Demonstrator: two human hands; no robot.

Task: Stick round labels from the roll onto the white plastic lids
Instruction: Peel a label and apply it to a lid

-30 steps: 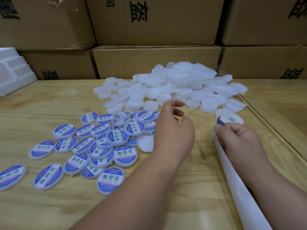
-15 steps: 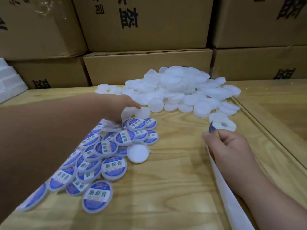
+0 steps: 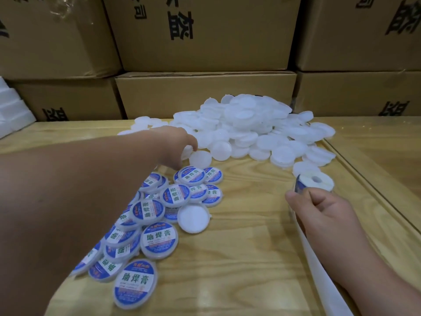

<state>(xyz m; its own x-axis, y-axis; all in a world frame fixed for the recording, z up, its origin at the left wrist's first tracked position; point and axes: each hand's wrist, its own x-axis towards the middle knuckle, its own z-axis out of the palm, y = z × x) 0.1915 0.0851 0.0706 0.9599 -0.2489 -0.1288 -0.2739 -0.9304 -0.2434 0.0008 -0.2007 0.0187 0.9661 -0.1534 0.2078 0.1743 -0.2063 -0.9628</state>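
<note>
A heap of plain white plastic lids [image 3: 250, 124] lies at the back of the wooden table [image 3: 239, 270]. In front of it spreads a group of lids with blue-and-white round labels [image 3: 159, 240], with one bare white lid [image 3: 193, 217] among them. My left hand [image 3: 173, 144] reaches across these to the heap's near edge, its fingers curled round a white lid [image 3: 186, 153] that they mostly hide. My right hand [image 3: 323, 213] pinches the label strip right beside the label roll [image 3: 319, 181]. The white backing paper [image 3: 319, 258] trails toward me under that wrist.
Stacked cardboard boxes [image 3: 205, 92] wall off the back of the table. White foam blocks [image 3: 13, 110] sit at the far left. A raised wooden edge [image 3: 369, 190] runs diagonally along the right, just past the roll.
My left hand has left the spot near the labelled lids and stretched forward to the heap's edge, closing on a lid. My right hand has stayed at the roll.
</note>
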